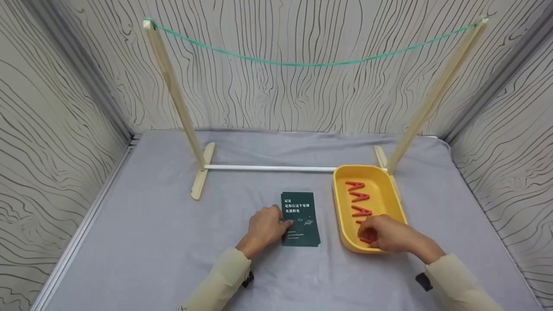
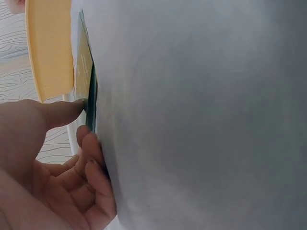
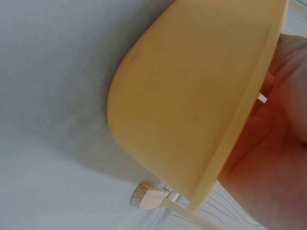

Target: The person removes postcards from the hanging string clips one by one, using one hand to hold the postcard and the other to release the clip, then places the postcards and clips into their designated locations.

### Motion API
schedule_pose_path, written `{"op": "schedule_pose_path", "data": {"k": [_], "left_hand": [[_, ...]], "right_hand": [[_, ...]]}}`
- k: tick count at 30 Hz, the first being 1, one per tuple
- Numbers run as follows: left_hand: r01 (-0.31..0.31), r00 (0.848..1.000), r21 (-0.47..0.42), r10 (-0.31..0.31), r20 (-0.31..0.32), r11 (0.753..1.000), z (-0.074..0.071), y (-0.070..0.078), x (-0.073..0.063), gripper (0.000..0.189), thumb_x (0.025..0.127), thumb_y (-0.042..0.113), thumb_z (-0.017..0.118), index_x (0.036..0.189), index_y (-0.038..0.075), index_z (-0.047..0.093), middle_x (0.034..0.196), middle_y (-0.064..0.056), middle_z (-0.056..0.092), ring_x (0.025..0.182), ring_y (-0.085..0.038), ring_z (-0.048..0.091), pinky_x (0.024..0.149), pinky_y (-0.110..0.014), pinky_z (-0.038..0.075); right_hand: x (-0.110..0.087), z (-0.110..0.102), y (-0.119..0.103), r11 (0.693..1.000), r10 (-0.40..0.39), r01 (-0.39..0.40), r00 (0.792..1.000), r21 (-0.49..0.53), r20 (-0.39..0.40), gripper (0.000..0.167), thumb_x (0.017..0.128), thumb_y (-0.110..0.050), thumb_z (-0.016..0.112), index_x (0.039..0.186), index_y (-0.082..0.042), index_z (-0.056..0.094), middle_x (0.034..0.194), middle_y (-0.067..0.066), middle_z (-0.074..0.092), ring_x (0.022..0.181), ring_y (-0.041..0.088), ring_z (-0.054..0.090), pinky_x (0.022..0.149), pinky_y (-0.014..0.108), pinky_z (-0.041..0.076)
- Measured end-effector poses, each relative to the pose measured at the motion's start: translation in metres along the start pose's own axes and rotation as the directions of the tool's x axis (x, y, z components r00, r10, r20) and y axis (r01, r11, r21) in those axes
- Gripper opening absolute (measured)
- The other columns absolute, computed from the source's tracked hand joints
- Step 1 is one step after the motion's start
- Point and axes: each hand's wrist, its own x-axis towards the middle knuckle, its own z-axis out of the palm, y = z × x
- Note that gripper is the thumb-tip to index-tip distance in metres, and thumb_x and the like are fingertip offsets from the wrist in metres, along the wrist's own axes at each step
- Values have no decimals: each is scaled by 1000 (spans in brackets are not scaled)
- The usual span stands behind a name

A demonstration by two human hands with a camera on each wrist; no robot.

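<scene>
My left hand [image 1: 266, 224] pinches the left edge of a small stack of dark green cards [image 1: 304, 233] with white printing, lying on the cloth. The thumb [image 2: 67, 113] lies on top, and the fingertips [image 2: 93, 146] are at the edge. Inside a yellow plastic tub [image 1: 382, 181], my right hand [image 1: 384, 233] reaches down with bent fingers at the near end. Several red clothespins [image 1: 360, 211] lie there in a row, the nearest partly under those fingers. In the right wrist view the tub's wall [image 3: 187, 91] hides the fingertips; I cannot tell whether they grip a clothespin.
Behind the cards stands a frame with two wooden posts [image 1: 176, 93], feet [image 1: 203, 170] and a white crossbar [image 1: 272, 168]. A green cord [image 1: 302, 65] sags between the post tops. Grey cloth [image 1: 151, 224] covers the table, and patterned panels [image 1: 276, 99] enclose it.
</scene>
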Motion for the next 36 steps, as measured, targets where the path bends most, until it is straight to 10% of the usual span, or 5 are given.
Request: {"op": "schedule_pose_path", "data": {"k": [19, 30, 33, 36], "left_hand": [[16, 997, -83, -22, -79, 996, 0, 0, -3, 37, 91, 29, 82, 114, 6, 64, 71, -3, 65, 61, -14, 53, 57, -33, 44], [-120, 969, -100, 95, -227, 988, -56, 1, -16, 31, 93, 22, 81, 118, 10, 67, 92, -6, 73, 77, -15, 63, 68, -33, 54], [-217, 930, -4, 205, -304, 976, -81, -3, -25, 31, 93, 23, 82, 117, 9, 68, 102, -10, 74, 89, -20, 68, 75, -37, 59], [-332, 815, 185, 379, -438, 925, -106, -14, -30, 27, 91, 23, 84, 110, 9, 71, 100, -8, 74, 92, -23, 71, 77, -38, 61]], "right_hand": [[-6, -1, 2, 996, 39, -38, 999, 75, -6, 21, 87, -8, 84, 104, -19, 77, 92, -6, 69, 86, 13, 60, 79, 29, 57], [-20, -27, -5, 999, -9, 18, 982, 46, -189, 14, 96, -17, 76, 109, -11, 76, 100, -5, 74, 87, 11, 61, 80, 28, 58], [-28, -39, -9, 1000, 15, -7, 961, 28, -277, 13, 99, -19, 74, 110, -12, 77, 100, -4, 74, 89, 12, 63, 82, 32, 59], [-39, -51, -10, 1000, -6, 7, 913, 1, -407, 11, 100, -17, 72, 108, -13, 77, 100, -2, 75, 90, 12, 66, 80, 31, 60]]}}
